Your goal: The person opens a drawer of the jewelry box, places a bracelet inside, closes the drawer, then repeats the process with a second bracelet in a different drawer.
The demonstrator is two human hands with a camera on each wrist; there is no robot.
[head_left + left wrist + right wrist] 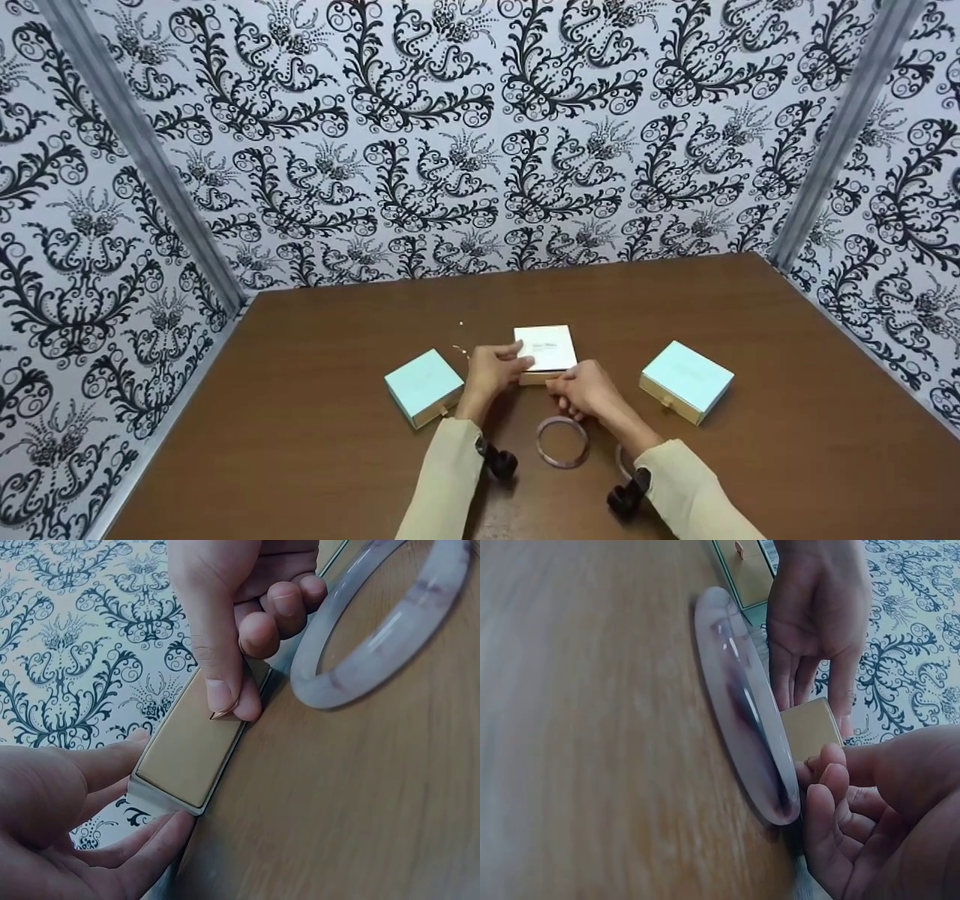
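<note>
A white-topped drawer box (pixel 546 348) with a gold front (pixel 180 754) stands on the table between the hands. My left hand (pixel 493 369) grips its left end, fingers on opposite faces in the left wrist view. At the box's front, my right hand (pixel 589 388) pinches a small pull tab (pixel 225 714) between thumb and index finger; its other fingers are curled. A pale, purple-streaked bangle (pixel 562 463) lies just in front of the right hand. Partly hidden by the right forearm is a second bangle (pixel 622 460).
A mint drawer box (pixel 424 380) sits left of the left hand, and another mint box (pixel 687 377) stands to the right. Small, shiny pieces (pixel 460 349) lie behind the left hand. Patterned panels (pixel 450 150) enclose the brown table (pixel 315 450) at the back and sides.
</note>
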